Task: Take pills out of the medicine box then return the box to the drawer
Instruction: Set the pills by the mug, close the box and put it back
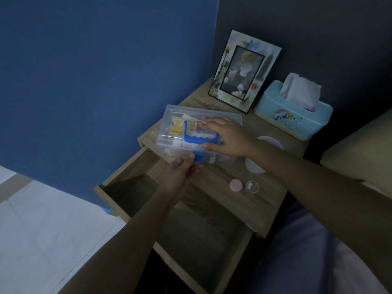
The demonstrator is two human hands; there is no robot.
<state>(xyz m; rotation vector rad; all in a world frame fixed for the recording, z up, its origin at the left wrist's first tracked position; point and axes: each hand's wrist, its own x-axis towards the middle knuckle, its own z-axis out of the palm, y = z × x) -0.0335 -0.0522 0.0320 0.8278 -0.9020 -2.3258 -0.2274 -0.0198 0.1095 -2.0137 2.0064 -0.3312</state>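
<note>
A clear plastic medicine box (176,115) with a blue handle and blue front latch lies on the wooden nightstand (233,187), packets showing through its lid. My right hand (224,136) presses flat on the lid, over the handle. My left hand (182,172) pinches the blue latch at the box's near edge. Below the box the drawer (131,192) stands pulled out, its inside dark and bare. A small clear pill cup (252,186) with a few pills and a pink cap (235,185) sit on the tabletop near me.
A picture frame (244,71) and a light blue tissue box (294,111) stand at the back of the nightstand. Two white round pads lie right of the box. A blue wall is on the left, white floor below, bedding on the right.
</note>
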